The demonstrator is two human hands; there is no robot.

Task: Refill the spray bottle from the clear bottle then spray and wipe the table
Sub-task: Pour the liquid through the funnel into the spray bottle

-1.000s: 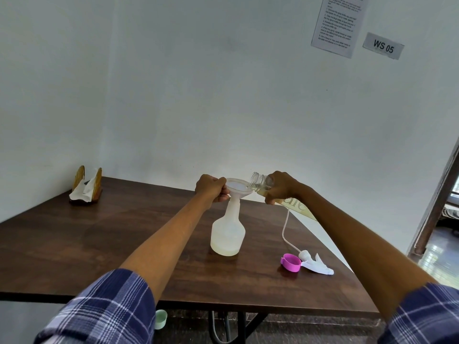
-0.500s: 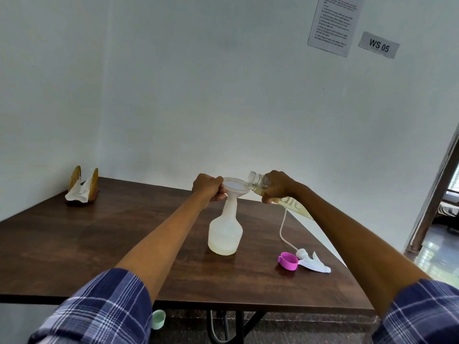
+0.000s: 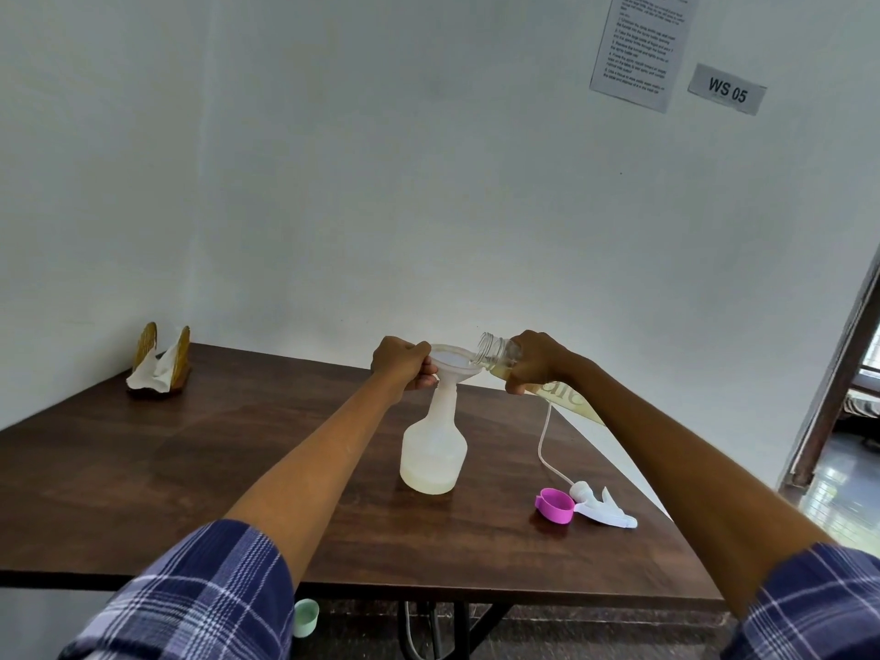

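Fingers of the left hand [image 3: 402,362] curl round the rim of the white funnel [image 3: 450,362] seated in the neck of the spray bottle [image 3: 433,450], which stands upright mid-table [image 3: 143,469] with a little pale liquid in its base. The right hand [image 3: 535,362] grips the clear bottle [image 3: 497,350], tilted so its open mouth hangs over the funnel. A pink cap [image 3: 554,504] and the white spray head [image 3: 602,507] with its tube lie just right of the spray bottle; a napkin holder [image 3: 159,362] sits at the far left corner.
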